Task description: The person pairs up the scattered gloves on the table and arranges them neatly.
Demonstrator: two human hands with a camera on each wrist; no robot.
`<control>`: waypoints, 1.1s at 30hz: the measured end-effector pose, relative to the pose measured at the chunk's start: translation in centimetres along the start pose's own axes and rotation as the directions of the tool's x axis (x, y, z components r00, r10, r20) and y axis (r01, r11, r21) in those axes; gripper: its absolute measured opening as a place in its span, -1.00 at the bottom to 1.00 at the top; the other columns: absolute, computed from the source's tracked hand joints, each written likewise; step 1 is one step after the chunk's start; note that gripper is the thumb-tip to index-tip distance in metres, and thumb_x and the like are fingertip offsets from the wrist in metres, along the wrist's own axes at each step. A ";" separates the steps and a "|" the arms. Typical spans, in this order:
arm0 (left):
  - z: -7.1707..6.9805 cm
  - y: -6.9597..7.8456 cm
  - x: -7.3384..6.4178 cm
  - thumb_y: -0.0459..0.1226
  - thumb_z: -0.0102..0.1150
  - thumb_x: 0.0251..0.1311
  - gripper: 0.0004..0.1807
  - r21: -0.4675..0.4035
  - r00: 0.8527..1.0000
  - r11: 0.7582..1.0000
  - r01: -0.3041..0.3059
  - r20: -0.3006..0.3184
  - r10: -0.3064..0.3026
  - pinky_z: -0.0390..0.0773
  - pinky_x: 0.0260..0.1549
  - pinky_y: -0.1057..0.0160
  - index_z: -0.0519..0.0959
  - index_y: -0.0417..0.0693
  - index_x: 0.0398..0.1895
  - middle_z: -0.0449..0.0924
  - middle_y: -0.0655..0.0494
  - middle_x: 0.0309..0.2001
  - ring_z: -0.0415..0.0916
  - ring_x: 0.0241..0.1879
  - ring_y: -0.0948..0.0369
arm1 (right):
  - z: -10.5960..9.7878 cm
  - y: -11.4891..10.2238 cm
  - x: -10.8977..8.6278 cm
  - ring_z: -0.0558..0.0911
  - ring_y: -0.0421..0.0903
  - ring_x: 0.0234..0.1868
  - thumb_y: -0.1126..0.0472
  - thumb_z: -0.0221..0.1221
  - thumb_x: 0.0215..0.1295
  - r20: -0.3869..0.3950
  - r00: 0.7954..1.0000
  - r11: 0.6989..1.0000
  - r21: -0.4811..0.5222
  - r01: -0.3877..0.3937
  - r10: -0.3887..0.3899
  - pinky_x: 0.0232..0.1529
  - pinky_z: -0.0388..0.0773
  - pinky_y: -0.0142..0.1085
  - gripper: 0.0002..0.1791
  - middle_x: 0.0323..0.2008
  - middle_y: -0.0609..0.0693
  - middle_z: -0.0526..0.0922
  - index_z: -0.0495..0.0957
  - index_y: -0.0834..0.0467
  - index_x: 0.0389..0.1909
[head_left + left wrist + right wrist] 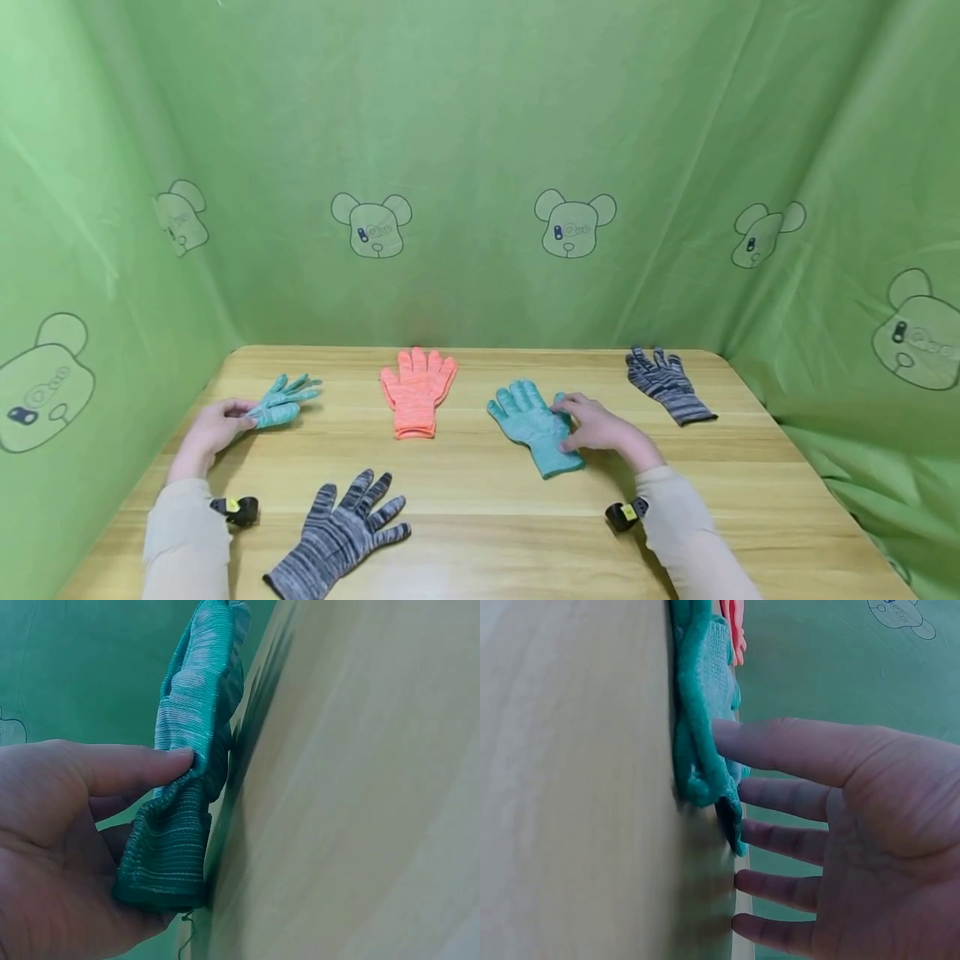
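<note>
Striped glove (pixel 333 533) lies nearest; left grip (pixel 217 427) pinches bunched green glove (pixel 277 412); wide right grip (pixel 600 427) touches flat green glove (pixel 531 423).

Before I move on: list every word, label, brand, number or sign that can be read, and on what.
Nothing can be read with certainty.
Bear prints on the curtain: lettering too blurred to read.
Yellow labels on the wrist cameras: too small to read.
Gloves: no text visible.
</note>
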State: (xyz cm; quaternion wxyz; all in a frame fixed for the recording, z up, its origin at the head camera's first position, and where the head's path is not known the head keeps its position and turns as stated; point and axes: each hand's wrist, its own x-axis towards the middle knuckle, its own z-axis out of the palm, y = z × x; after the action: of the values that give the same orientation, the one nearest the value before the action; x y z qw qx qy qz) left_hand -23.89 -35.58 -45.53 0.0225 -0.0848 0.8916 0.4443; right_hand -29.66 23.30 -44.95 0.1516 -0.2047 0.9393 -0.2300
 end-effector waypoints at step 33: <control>-0.5 3.2 -0.4 -0.28 0.11 0.30 -0.50 -0.050 0.989 0.999 0.005 -0.149 -0.012 0.39 -0.22 0.44 0.37 -0.43 0.21 0.53 -0.04 -0.07 0.36 -0.22 0.37 | 0.5 -1.1 3.0 0.15 0.40 0.41 0.06 0.36 0.12 -0.105 0.971 0.976 -0.007 -0.216 0.214 0.30 0.17 0.37 -0.13 0.46 0.36 0.09 0.22 0.33 0.38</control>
State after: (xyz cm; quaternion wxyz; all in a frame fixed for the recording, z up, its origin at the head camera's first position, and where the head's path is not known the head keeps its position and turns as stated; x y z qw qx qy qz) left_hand -23.99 -34.02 -42.71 -0.0446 -0.1221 0.8790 0.4587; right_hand -31.76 20.87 -45.45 0.1250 -0.0909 0.9645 -0.2140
